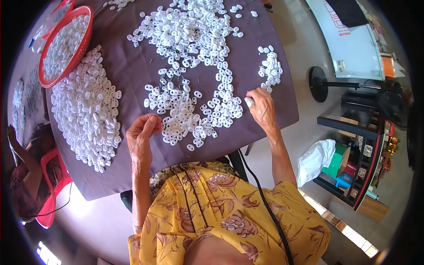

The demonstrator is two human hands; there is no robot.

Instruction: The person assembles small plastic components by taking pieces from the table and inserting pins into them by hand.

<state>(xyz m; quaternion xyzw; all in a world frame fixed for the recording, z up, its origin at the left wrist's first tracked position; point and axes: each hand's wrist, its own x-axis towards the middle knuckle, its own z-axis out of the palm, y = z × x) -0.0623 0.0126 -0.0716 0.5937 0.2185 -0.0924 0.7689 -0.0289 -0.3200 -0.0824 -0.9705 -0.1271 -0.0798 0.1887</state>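
Note:
Small white oval pieces with two holes (181,117) lie in a loose heap on the purple-brown tablecloth (132,66). At this heap's left edge is my left hand (143,132), thumb and fingers pinched together; anything between them is too small to make out. My right hand (263,108) is closed over the right side of the table, just below a small cluster of white pieces (271,68). Something whitish shows at its thumb, a piece or a wrapping, I cannot tell which. Thin dark pins (175,80) are scattered among the middle pieces.
A large pile of white pieces (88,115) lies left, below a red basket (84,48) filled with more. Another big heap (190,26) covers the far middle. A person's arm (33,163) and a red chair (53,185) are at the left. A black cable (265,198) crosses my clothing.

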